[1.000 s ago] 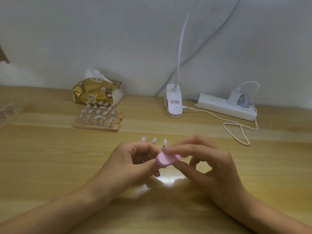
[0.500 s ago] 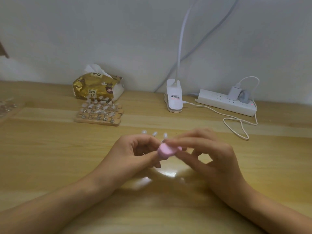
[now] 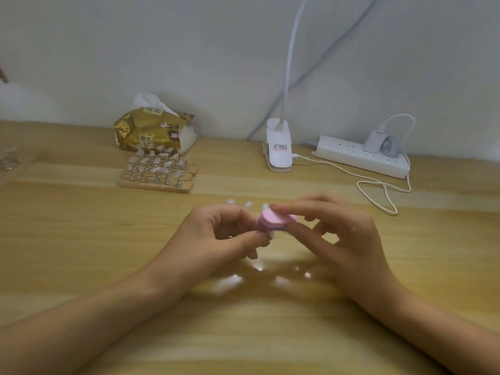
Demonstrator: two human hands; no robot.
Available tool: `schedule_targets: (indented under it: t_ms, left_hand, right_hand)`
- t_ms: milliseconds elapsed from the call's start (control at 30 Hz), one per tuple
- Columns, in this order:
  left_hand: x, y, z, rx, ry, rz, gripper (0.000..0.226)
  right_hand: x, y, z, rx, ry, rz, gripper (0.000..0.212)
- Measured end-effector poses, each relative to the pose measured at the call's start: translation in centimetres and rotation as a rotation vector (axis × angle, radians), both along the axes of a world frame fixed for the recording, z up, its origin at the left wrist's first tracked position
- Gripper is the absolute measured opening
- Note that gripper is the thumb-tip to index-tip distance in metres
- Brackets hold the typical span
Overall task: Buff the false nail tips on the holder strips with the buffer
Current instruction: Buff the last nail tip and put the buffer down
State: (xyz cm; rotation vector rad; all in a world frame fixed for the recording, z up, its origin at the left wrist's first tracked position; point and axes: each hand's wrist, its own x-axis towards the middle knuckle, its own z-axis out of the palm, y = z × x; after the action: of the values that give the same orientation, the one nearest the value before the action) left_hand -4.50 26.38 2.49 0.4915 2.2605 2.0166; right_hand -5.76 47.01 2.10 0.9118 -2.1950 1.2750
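Note:
My right hand pinches a small pink buffer between thumb and forefinger above the middle of the wooden table. My left hand grips a holder strip that its fingers mostly hide. Three clear nail tips of that strip stick up behind the fingers. The buffer lies over the strip's right end, against a tip beside my left thumb. A stack of wooden holder strips with several clear tips sits at the back left.
A gold tissue pack stands behind the stack. A white clip lamp base, a white power strip with a charger, and a looped white cable lie at the back right. Clear items sit at the far left edge.
Both hands have stayed together at the table's middle. The buffer has shifted slightly over the strip's right end. My view has tilted up a little.

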Motion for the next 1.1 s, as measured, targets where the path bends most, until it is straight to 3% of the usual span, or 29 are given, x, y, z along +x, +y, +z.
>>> schedule_targets:
  t_ms: [100,233,333,633,767,867,967,1100]
  left_hand:
    - [0.08,0.01,0.05,-0.008,0.009,-0.018,0.013]
    - [0.02,0.03,0.02,-0.001,0.006,-0.009,0.016]
    - [0.03,0.03,0.01,-0.019,0.018,-0.025,0.017]
    - [-0.05,0.11,-0.11,-0.003,0.024,-0.008,0.009]
    - [0.05,0.14,-0.07,-0.003,0.022,-0.014,0.013]
    - [-0.06,0.13,-0.05,-0.007,0.018,0.002,0.013]
    - [0.08,0.1,0.02,-0.004,0.011,-0.007,0.014]
    - [0.0,0.11,0.12,0.001,0.014,0.002,0.014]
  right_hand:
    - [0.18,-0.14,-0.12,0.059,0.075,0.088,0.02]
    - [0.03,0.03,0.09,0.002,-0.012,0.013,0.019]
    - [0.21,-0.07,0.03,0.073,0.072,0.087,0.019]
    - [0.18,0.0,0.14,0.027,-0.005,0.003,0.021]
    - [0.26,-0.04,0.02,0.074,0.067,0.047,0.019]
    - [-0.02,0.0,0.12,0.015,-0.008,-0.013,0.02]
    - [0.04,-0.11,0.0,0.068,0.08,0.052,0.018]
    - [-0.06,-0.04,0.1,0.014,0.01,-0.019,0.02]
